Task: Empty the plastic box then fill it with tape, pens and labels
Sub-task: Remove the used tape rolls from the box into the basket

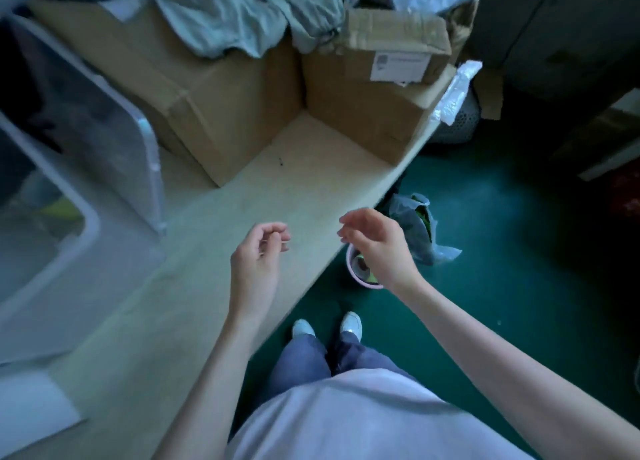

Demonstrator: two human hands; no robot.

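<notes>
Plastic box (48,237) sits at the left end of the table (287,189), with two cardboard boxes (221,113) behind, clothes (242,12) piled on top. Small bin (360,269) and bag (415,227) are on the floor (502,269) right of the table.

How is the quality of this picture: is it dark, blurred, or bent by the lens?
Head view: dim, with a bluish-green cast; the table edge bows from the wide-angle lens; the plastic box at left is smeared by motion blur; both hands, left and right, look soft; the far right corner sinks into shadow.
</notes>
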